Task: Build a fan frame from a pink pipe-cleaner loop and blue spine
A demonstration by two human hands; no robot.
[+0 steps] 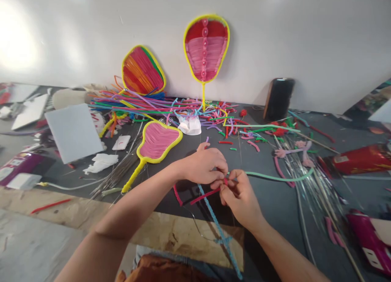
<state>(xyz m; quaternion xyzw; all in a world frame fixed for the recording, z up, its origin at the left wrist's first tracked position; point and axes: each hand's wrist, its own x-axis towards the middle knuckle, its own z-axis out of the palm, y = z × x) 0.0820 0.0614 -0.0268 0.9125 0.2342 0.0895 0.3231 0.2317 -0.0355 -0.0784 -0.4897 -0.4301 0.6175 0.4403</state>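
My left hand (204, 166) and my right hand (238, 195) meet above the dark table's near edge, both with fingers pinched together. Between them they grip a bundle of pipe cleaners: a red one (204, 195) slanting down to the left, a light blue one (217, 227) running down toward my lap, and a green one (276, 177) trailing off to the right. A small pink fan with a yellow rim (155, 144) lies flat just left of my left hand.
Two larger fans (206, 47) lean on the white wall behind a heap of coloured pipe cleaners (146, 104). A white board (72, 131) lies left, a dark speaker (277, 98) back right, thin metal wires (311, 184) and red packages (362, 159) right.
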